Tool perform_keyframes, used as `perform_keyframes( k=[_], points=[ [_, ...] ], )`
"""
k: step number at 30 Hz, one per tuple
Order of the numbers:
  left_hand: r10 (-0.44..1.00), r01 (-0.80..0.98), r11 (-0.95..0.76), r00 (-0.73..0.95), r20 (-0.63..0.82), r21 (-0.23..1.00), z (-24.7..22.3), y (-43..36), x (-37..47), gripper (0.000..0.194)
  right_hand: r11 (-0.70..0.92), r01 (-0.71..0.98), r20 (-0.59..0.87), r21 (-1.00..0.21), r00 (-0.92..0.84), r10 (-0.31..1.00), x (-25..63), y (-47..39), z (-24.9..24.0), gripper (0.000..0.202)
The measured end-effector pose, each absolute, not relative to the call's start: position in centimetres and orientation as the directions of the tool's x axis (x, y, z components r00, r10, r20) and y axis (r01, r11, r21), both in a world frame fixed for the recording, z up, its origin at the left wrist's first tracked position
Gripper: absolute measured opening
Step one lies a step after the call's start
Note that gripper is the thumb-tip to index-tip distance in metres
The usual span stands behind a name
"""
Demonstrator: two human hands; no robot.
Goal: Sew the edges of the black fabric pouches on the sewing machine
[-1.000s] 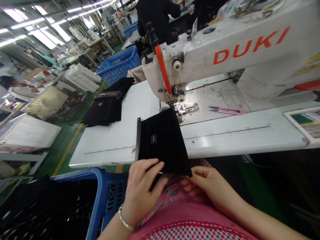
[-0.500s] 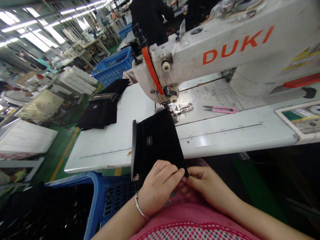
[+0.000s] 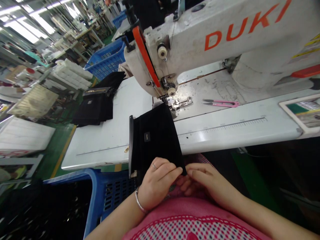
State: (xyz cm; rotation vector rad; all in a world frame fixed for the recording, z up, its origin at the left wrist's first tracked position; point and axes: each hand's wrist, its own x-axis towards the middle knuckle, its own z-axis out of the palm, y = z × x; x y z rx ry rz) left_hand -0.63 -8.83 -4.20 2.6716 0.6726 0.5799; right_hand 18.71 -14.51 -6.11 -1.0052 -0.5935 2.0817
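Observation:
A black fabric bag piece (image 3: pixel 156 136) with a small label and a zipper along its left edge hangs over the table's front edge. Its far corner lies under the needle area of the sewing machine (image 3: pixel 162 66). My left hand (image 3: pixel 160 178), wearing a ring and a bangle, grips the near end, thumb close to the lower right corner. At that same corner my right hand (image 3: pixel 203 176) is closed, fingertips pinching the edge of the fabric. The fingers' undersides are partly hidden.
Pink-handled thread snips (image 3: pixel 221 103) lie on the machine bed. Several black pieces (image 3: pixel 93 105) are stacked on the table's left (image 3: pixel 120 126). A blue basket (image 3: pixel 93 186) of dark items stands at lower left, and another blue basket (image 3: pixel 106 56) stands behind the table.
The view has shifted slightly, so the machine and table sit a little higher and further left. Both hands stay at the fabric's near corner, the right fingers slightly shifted.

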Motion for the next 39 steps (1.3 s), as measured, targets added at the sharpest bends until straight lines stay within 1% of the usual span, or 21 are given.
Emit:
perform_keyframes(
  k=[3, 7, 11, 15, 19, 20, 21, 22, 23, 24, 25, 26, 27, 28, 29, 30, 32, 34, 36, 39],
  points=[
    [0.523, 0.377, -0.826, 0.789, 0.322, 0.42, -4.3, -8.9, -0.7, 0.024, -0.612, -0.471, -0.451, -0.636, -0.417, 0.789, 18.8, -14.4, -6.3, 0.035],
    [0.556, 0.386, -0.802, 0.761, 0.333, 0.456, -4.4, -9.0, -0.8, 0.023, -0.613, -0.507, -0.452, -0.606, -0.415, 0.79, 18.8, -14.4, -6.5, 0.033],
    [0.55, 0.381, -0.808, 0.761, 0.344, 0.449, -4.4, -9.0, -0.8, 0.023, -0.624, -0.47, -0.468, -0.625, -0.414, 0.781, 18.7, -14.2, -6.5, 0.039],
    [0.52, 0.398, -0.838, 0.789, 0.328, 0.374, -4.1, -9.0, -0.4, 0.022, -0.624, -0.373, -0.485, -0.686, -0.405, 0.775, 18.5, -13.9, -6.2, 0.045],
    [0.523, 0.49, -0.852, 0.788, 0.325, 0.183, -4.1, -8.8, -0.2, 0.018, -0.598, -0.282, -0.471, -0.75, -0.406, 0.783, 18.7, -13.9, -5.5, 0.042],
    [0.525, 0.501, -0.85, 0.786, 0.326, 0.16, -4.1, -8.7, -0.1, 0.017, -0.569, -0.217, -0.462, -0.793, -0.394, 0.794, 19.0, -14.0, -5.5, 0.041],
    [0.521, 0.499, -0.853, 0.789, 0.324, 0.156, -4.1, -8.7, 0.0, 0.017, -0.499, -0.119, -0.434, -0.858, -0.353, 0.829, 19.2, -14.2, -5.5, 0.039],
    [0.514, 0.487, -0.857, 0.793, 0.326, 0.166, -4.0, -8.6, 0.1, 0.018, -0.367, 0.008, -0.355, -0.93, -0.28, 0.892, 19.5, -14.3, -5.7, 0.034],
    [0.508, 0.475, -0.861, 0.793, 0.335, 0.18, -4.0, -8.6, 0.2, 0.018, -0.177, 0.164, -0.208, -0.97, -0.195, 0.958, 19.9, -14.4, -6.0, 0.026],
    [0.505, 0.468, -0.863, 0.791, 0.346, 0.19, -4.0, -8.6, 0.3, 0.018, 0.04, 0.338, -0.004, -0.94, -0.13, 0.992, 20.2, -14.5, -6.4, 0.019],
    [0.501, 0.46, -0.865, 0.79, 0.353, 0.199, -3.9, -8.6, 0.5, 0.018, 0.238, 0.493, 0.212, -0.837, -0.108, 0.971, 20.4, -14.4, -6.7, 0.02],
    [0.497, 0.452, -0.868, 0.792, 0.355, 0.208, -3.8, -8.6, 0.5, 0.019, 0.392, 0.6, 0.397, -0.698, -0.132, 0.908, 20.7, -14.3, -7.0, 0.026],
    [0.495, 0.449, -0.869, 0.793, 0.355, 0.209, -3.7, -8.5, 0.6, 0.019, 0.503, 0.654, 0.524, -0.565, -0.186, 0.831, 20.9, -14.1, -7.1, 0.031],
    [0.501, 0.461, -0.865, 0.79, 0.352, 0.197, -3.5, -8.4, 0.5, 0.021, 0.58, 0.673, 0.597, -0.459, -0.251, 0.762, 21.0, -13.8, -7.1, 0.03],
    [0.52, 0.495, -0.853, 0.783, 0.341, 0.165, -3.3, -8.3, 0.3, 0.023, 0.635, 0.668, 0.633, -0.388, -0.308, 0.71, 21.1, -13.4, -6.9, 0.028],
    [0.551, 0.545, -0.83, 0.77, 0.322, 0.117, -3.1, -8.0, 0.1, 0.028, 0.678, 0.649, 0.652, -0.346, -0.353, 0.671, 21.2, -13.1, -6.6, 0.025],
    [0.62, 0.642, -0.767, 0.743, 0.251, -0.005, -2.5, -7.4, -0.7, 0.041, 0.725, 0.613, 0.661, -0.314, -0.408, 0.63, 21.3, -12.4, -5.7, 0.023],
    [0.647, 0.663, -0.742, 0.748, 0.148, -0.1, -2.1, -6.8, -1.6, 0.05, 0.739, 0.6, 0.658, -0.307, -0.427, 0.62, 21.3, -11.9, -5.0, 0.023],
    [0.636, 0.639, -0.756, 0.769, 0.071, -0.14, -1.9, -6.3, -2.3, 0.053, 0.752, 0.591, 0.65, -0.293, -0.453, 0.61, 21.2, -11.6, -4.8, 0.023],
    [0.633, 0.628, -0.762, 0.774, 0.022, -0.159, -2.0, -5.6, -2.7, 0.055, 0.761, 0.596, 0.619, -0.256, -0.504, 0.603, 21.2, -11.2, -5.2, 0.024]
  ],
)
